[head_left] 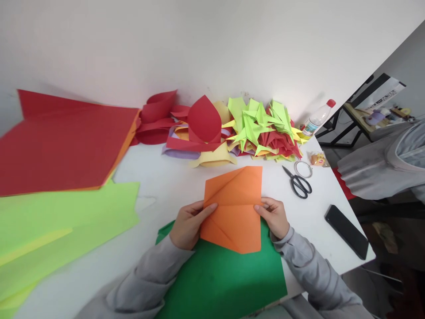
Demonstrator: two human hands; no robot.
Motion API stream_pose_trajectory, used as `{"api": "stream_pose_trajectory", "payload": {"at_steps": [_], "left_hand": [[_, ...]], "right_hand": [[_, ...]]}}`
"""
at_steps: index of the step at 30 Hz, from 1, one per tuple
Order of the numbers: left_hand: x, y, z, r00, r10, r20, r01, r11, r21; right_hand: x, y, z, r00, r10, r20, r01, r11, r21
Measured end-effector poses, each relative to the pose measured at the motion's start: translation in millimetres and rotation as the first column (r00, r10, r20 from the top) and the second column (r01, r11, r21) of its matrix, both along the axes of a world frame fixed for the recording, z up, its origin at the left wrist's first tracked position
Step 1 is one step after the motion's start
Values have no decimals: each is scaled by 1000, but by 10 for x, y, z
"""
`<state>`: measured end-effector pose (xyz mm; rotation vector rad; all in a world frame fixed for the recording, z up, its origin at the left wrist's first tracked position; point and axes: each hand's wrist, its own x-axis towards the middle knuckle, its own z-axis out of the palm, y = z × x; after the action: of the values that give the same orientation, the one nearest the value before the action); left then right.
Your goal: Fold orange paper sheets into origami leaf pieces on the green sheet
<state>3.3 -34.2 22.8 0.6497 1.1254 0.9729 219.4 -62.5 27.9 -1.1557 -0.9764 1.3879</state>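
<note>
A folded orange paper (235, 206) lies in front of me, partly over a dark green sheet (219, 279) on the white table (166, 181). My left hand (189, 223) grips its left edge, index finger stretched onto the paper along a crease. Pinching the right edge at the same crease is my right hand (274, 216), fingers curled. Both sleeves are grey.
Red sheets (63, 141) and lime-green sheets (59, 226) are stacked at the left. A heap of folded paper shapes (232, 128) sits against the wall. Scissors (299, 182), a tape ring (303, 169), a small packet (318, 158), a bottle (317, 118) and a black phone (346, 231) lie at the right.
</note>
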Motion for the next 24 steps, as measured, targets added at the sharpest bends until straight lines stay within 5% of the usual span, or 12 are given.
{"api": "stream_pose_trajectory", "payload": {"at_steps": [15, 24], "left_hand": [[-97, 39, 0, 981, -112, 159, 125, 989, -72], [-118, 59, 33, 985, -123, 123, 128, 991, -27]], "right_hand": [[110, 59, -34, 984, -98, -146, 79, 988, -130], [150, 101, -18, 992, -111, -59, 104, 989, -108]]}}
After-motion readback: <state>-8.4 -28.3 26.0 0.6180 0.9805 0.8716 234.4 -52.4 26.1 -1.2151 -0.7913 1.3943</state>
